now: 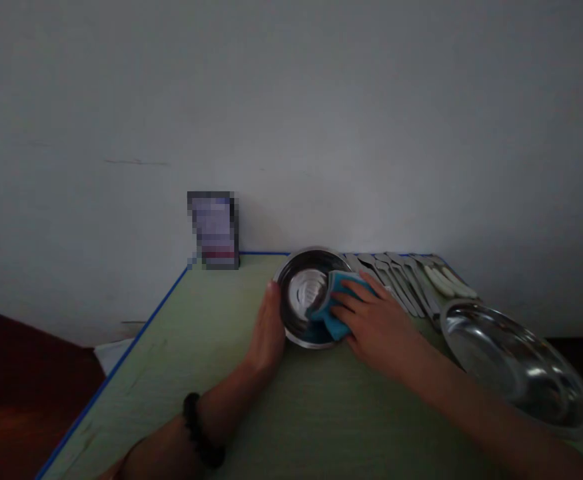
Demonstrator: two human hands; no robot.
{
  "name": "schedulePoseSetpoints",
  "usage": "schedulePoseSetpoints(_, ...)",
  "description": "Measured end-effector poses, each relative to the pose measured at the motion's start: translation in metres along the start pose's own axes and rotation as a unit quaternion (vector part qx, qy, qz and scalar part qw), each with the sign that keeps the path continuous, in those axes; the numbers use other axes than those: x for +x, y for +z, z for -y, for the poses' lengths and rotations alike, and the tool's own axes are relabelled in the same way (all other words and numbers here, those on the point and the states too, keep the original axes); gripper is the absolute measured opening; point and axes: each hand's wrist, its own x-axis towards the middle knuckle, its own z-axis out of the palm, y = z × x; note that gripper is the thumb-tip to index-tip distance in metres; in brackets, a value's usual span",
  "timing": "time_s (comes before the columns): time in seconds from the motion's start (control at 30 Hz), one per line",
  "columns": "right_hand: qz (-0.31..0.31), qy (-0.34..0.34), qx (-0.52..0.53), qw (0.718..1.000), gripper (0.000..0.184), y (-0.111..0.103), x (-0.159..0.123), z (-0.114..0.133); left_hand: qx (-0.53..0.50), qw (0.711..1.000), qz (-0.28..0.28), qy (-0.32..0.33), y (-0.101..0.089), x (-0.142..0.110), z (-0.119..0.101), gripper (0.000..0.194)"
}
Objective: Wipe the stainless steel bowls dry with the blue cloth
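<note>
A round shiny metal bowl [301, 293] is tilted towards me near the back middle of the table. My left hand [267, 333] grips its left rim, the thumb showing on the near side and the other fingers hidden behind. In my right hand [371, 313] is a blue cloth [338, 313], pressed against the right inner wall of the bowl with the fingers bent over it. Part of the bowl's right side is covered by the cloth and hand. Beyond my right hand lies a row of metal cutlery [406, 280].
A large oval metal basin [516, 367] rests at the table's right side. White-handled utensils [448, 281] lie behind it. A blurred upright panel [216, 230] stands at the back left against the wall [291, 120]. The pale green table [211, 300] has blue edging.
</note>
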Motion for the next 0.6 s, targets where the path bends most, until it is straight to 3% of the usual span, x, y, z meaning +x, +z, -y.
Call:
schedulePoseSetpoints(0.13,-0.024,0.022,-0.084,0.996,0.045,0.011,0.006,-0.002,0.067,0.998,0.008,0.013,0.0,-0.001,-0.005,0.06)
schedulePoseSetpoints(0.23,-0.014,0.015,-0.111,0.994,0.045,0.015,0.013,-0.001,0.076,0.997,0.016,0.013,0.0,-0.001,-0.008,0.061)
schedulePoseSetpoints(0.33,-0.003,0.019,-0.116,0.993,0.043,0.014,0.018,0.003,0.097,0.995,-0.013,0.009,0.0,-0.001,-0.011,0.06)
schedulePoseSetpoints(0.43,0.004,0.036,-0.077,0.996,0.042,0.013,0.018,0.012,0.102,0.994,-0.044,0.003,-0.001,-0.001,-0.013,0.061)
schedulePoseSetpoints(0.6,-0.004,0.046,0.094,0.995,0.044,0.013,0.012,0.039,0.055,0.997,-0.057,-0.014,-0.005,0.001,-0.008,0.059)
